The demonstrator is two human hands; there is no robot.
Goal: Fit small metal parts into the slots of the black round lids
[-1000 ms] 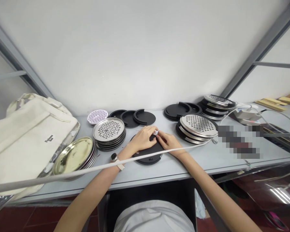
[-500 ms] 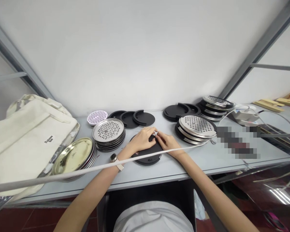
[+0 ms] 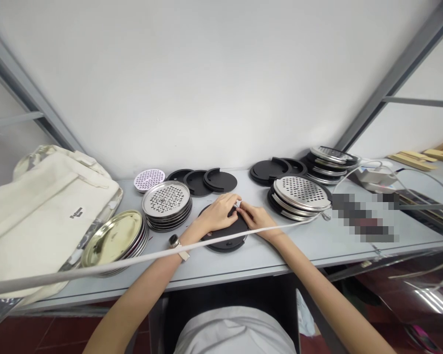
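Note:
A round black plastic disc (image 3: 227,242) lies flat on the grey table in front of me. Over its far left part rests my left hand (image 3: 222,212), fingers bent, with the thumb and fingertips brought together near the disc's far edge. From the other side my right hand (image 3: 253,215) reaches in, its fingertips pinched close to the left ones. Between the two sets of fingertips shows a small whitish piece (image 3: 237,204), too small to name. Which hand holds it I cannot tell. A watch (image 3: 178,246) is on my left wrist.
To the left stand perforated metal discs (image 3: 166,199), gold-toned plates (image 3: 114,236) and a cream bag (image 3: 47,211). Black discs (image 3: 219,180) lie behind my hands. Stacked perforated discs (image 3: 300,192) stand at right. A white cable (image 3: 133,256) crosses the view over my forearms.
Both hands stay almost in place over the black disc. The whitish piece between the fingertips shows slightly more. The view has shifted very slightly.

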